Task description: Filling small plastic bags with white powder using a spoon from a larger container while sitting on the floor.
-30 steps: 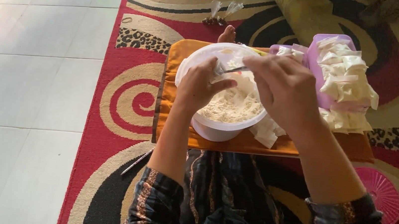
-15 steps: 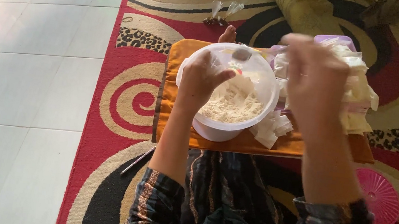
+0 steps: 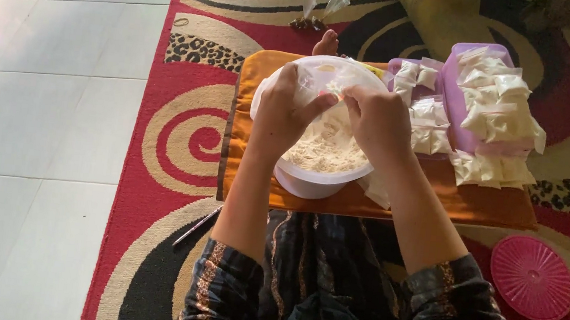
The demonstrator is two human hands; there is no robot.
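Head view, left to right: pale tiled floor (image 3: 39,118) meets a red swirl-patterned carpet (image 3: 173,140), which carries an orange rectangular pad (image 3: 248,170). At the pad's left half stands a white round plastic bowl (image 3: 311,183) of pale shredded food. The left hand (image 3: 284,113) hovers above it, its grip pinching a small clear plastic bag (image 3: 318,85). The right hand (image 3: 375,120) meets it, grip pressed together at the bag's top; what exactly it nips I cannot tell. Purple plastic containers (image 3: 452,104) heaped with white filled packets (image 3: 497,116) sit at the pad's right edge.

Bagging a portion looks in hand; next calls for a steady bag over the bowl. Half a second ago the right hand was raised, blurred, over the containers.
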